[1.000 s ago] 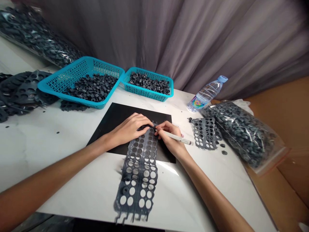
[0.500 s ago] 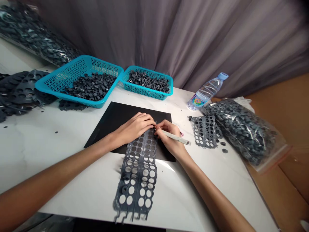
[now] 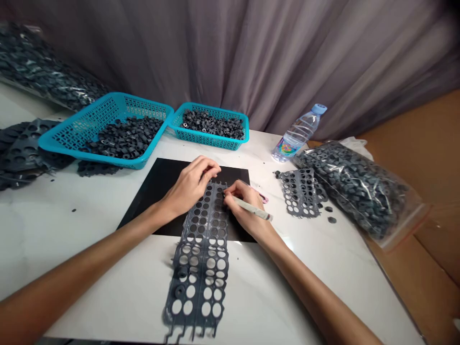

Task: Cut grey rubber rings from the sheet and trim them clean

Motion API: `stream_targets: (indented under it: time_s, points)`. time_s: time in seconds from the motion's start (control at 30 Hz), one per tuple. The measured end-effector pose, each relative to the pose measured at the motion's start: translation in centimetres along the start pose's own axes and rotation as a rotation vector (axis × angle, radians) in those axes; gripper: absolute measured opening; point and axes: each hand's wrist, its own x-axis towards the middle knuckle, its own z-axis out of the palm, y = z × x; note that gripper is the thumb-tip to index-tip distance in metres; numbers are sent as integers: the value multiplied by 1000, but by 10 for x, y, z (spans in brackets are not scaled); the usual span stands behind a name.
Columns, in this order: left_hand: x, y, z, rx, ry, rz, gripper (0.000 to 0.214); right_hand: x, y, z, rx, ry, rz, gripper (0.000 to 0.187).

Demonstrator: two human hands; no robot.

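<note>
A long dark-grey rubber sheet [image 3: 204,254] with rows of round holes lies lengthwise in front of me, its far end on a black mat [image 3: 167,179]. Two small dark rubber rings [image 3: 179,291] still sit in its lower left part. My right hand [image 3: 246,203] grips a slim pen-like tool with a pale handle [image 3: 253,209], its tip end close to the sheet's upper right edge. Raised just above the sheet's far left corner, my left hand [image 3: 194,184] has thumb and fingertips pinched together; whatever they hold, if anything, cannot be made out.
Two blue baskets [image 3: 143,160] [image 3: 208,139] of small dark rubber pieces stand at the back. On the right are a water bottle [image 3: 298,132], another holed sheet [image 3: 300,191] and a filled plastic bag [image 3: 359,191]. More sheets [image 3: 25,148] and a big bag [image 3: 46,72] lie left.
My left hand has lifted off the sheet's far end and drawn back to the left, fingers now pinched. The right hand keeps its tool near the sheet's edge. The whole view has shifted slightly.
</note>
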Motion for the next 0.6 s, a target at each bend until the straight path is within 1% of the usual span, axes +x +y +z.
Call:
stream_targets:
  time_s: [0.13,0.23,0.27,0.33,0.4,0.43,0.5,0.6]
  points:
    - [-2,-3,-7,-468,-62,-347,19,0,3,2,139,12,34,6]
    - [-10,1,-11,-755,-160,-516,23,-1,3,-3,165,70,32,20]
    - [-12,5,-12,-819,-196,-552,23,-1,2,-6,140,108,21,25]
    - [-15,12,-13,-915,-259,-595,23,-1,1,-13,15,205,-40,33]
    - [-17,19,-14,-982,-306,-617,23,-2,0,-19,-151,293,-154,34]
    - [-17,23,-14,-1009,-322,-628,23,-2,0,-21,-219,315,-213,33]
    - [-17,28,-14,-1050,-343,-647,23,-4,0,-23,-294,292,-306,32]
    - [-16,32,-15,-1092,-354,-650,23,-8,0,-22,-301,148,-372,28]
